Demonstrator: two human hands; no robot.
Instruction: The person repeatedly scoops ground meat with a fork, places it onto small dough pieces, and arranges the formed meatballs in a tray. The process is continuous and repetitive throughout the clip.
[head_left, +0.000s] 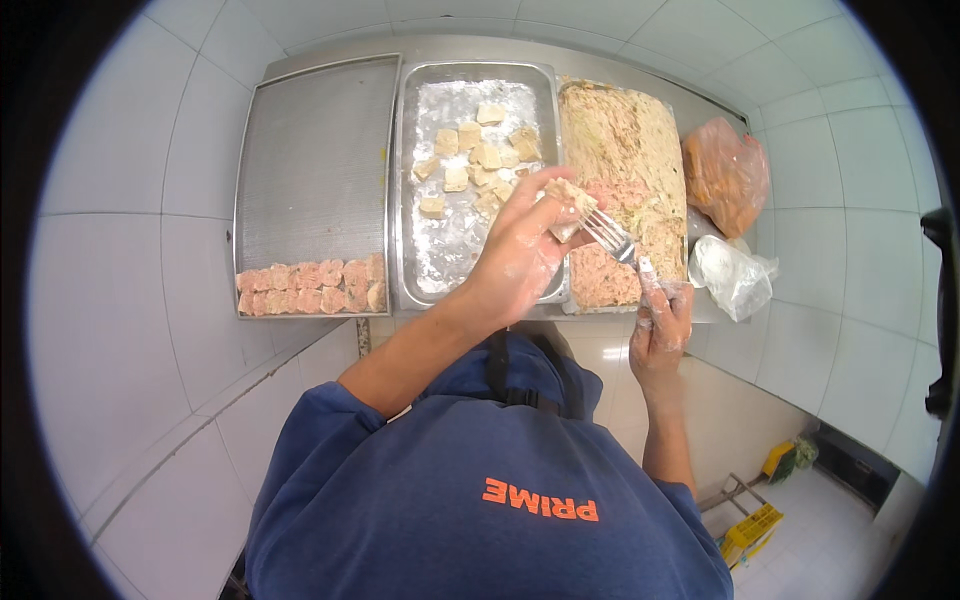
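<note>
My left hand (522, 245) is closed round a pale tofu-like piece (568, 212), raised over the gap between two trays. In my right hand (661, 322), whitened with powder, is a metal fork (607, 236); its tines touch the piece. Below and beyond the fork lies a tray heaped with pinkish-beige minced filling (625, 130). Left of it stands a metal tray (404, 200) dusted with white powder, where several pale pieces (447, 142) are scattered. My left hand hides part of that tray's right side.
A perforated metal tray (315, 160) at the far left carries rows of pink-topped pieces (307, 288) along its near edge. Right of the filling sit an orange-filled plastic bag (725, 178) and a white plastic bag (733, 277). Tiled walls (850, 240) enclose the counter.
</note>
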